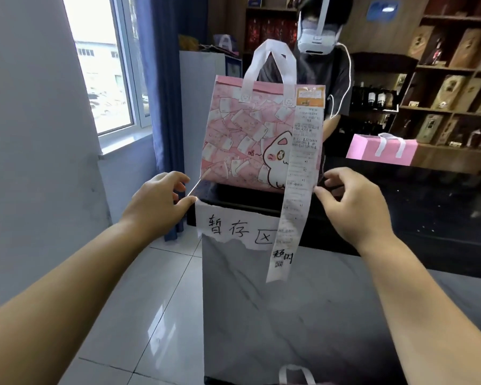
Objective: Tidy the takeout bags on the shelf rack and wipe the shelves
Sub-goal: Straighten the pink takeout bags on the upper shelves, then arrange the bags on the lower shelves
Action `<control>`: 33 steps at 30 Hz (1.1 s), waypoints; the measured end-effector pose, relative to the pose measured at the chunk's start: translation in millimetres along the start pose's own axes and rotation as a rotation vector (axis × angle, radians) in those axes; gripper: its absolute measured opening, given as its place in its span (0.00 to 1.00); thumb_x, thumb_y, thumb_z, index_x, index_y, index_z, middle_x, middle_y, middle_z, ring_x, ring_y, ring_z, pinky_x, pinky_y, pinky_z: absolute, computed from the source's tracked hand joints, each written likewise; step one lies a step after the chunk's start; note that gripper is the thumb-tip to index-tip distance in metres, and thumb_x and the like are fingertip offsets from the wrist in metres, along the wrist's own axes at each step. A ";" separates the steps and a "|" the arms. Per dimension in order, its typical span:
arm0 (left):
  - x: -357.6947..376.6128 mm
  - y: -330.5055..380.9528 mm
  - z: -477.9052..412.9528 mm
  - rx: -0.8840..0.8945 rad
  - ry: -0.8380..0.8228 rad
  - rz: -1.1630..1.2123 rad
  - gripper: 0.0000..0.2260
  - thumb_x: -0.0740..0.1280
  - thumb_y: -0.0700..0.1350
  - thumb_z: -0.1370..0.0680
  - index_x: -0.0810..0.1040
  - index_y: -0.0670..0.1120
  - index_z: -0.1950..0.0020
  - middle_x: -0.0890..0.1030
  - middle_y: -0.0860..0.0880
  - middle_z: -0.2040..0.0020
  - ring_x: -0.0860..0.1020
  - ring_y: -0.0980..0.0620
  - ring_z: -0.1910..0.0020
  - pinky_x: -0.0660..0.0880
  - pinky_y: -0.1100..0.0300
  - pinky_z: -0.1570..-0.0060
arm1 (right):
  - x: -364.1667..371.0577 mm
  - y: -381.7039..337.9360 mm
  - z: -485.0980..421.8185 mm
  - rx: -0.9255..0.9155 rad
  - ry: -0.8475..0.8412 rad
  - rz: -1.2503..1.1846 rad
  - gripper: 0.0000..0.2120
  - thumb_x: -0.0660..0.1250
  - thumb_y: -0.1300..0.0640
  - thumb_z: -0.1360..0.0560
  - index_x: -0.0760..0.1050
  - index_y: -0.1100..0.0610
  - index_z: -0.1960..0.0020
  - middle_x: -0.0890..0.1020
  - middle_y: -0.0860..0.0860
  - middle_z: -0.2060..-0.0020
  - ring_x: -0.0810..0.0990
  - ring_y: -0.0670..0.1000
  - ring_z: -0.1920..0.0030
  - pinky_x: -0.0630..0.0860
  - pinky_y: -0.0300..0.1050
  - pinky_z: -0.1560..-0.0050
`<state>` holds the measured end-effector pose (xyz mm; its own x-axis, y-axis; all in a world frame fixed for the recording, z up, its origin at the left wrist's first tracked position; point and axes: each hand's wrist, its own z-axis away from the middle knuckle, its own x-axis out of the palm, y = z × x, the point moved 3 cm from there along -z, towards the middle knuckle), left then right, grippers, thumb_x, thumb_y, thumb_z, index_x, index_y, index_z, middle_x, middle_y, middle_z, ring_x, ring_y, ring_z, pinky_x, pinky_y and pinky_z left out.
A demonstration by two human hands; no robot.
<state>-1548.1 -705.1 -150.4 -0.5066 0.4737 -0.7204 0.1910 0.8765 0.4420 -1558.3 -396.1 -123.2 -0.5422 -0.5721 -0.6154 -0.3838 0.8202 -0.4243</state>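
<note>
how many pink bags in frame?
2 for sure: the cat-print bag upright on the dark shelf top, centre; a plain pink bag on the counter, right. A white handle at the bottom edge may belong to a third, mostly out of frame.

Both arms bare and stretched forward, raised to about the same height. Left forearm [67, 273] comes in from the lower left, right forearm [417, 295] from the lower right. Left hand [161, 198] has its back to the camera, fingers loosely curled, thumb pointing inward. Right hand [353, 201] mirrors it, fingers half curled, thumb out toward the left. Hands well apart, neither clearly gripping anything.
</note>
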 end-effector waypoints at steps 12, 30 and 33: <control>-94.6 15.0 182.8 0.037 -0.112 -0.253 0.11 0.64 0.55 0.24 0.78 0.50 0.48 0.78 0.52 0.49 0.78 0.47 0.52 0.75 0.55 0.55 | -30.6 -86.3 138.7 -0.098 -0.451 0.157 0.13 0.66 0.44 0.26 0.76 0.50 0.46 0.80 0.47 0.52 0.78 0.50 0.53 0.77 0.48 0.54; -194.3 106.2 461.2 -0.407 -0.189 -0.601 0.14 0.60 0.58 0.23 0.75 0.52 0.44 0.78 0.54 0.46 0.78 0.51 0.53 0.74 0.59 0.59 | -104.2 -185.3 294.2 -0.671 -0.796 0.020 0.19 0.62 0.40 0.25 0.71 0.48 0.37 0.79 0.46 0.46 0.78 0.49 0.48 0.76 0.46 0.51; -206.5 135.8 517.5 -0.522 -0.199 -0.628 0.13 0.60 0.58 0.23 0.76 0.53 0.44 0.78 0.54 0.47 0.77 0.51 0.53 0.74 0.59 0.59 | -125.1 -203.0 329.6 -0.776 -0.856 -0.033 0.20 0.62 0.40 0.25 0.71 0.48 0.37 0.79 0.47 0.46 0.78 0.48 0.49 0.78 0.47 0.50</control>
<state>-982.5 -639.3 -218.3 -0.2222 -0.0397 -0.9742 -0.5150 0.8532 0.0827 -1166.2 -489.0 -179.0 0.0469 -0.1578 -0.9864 -0.9054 0.4105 -0.1087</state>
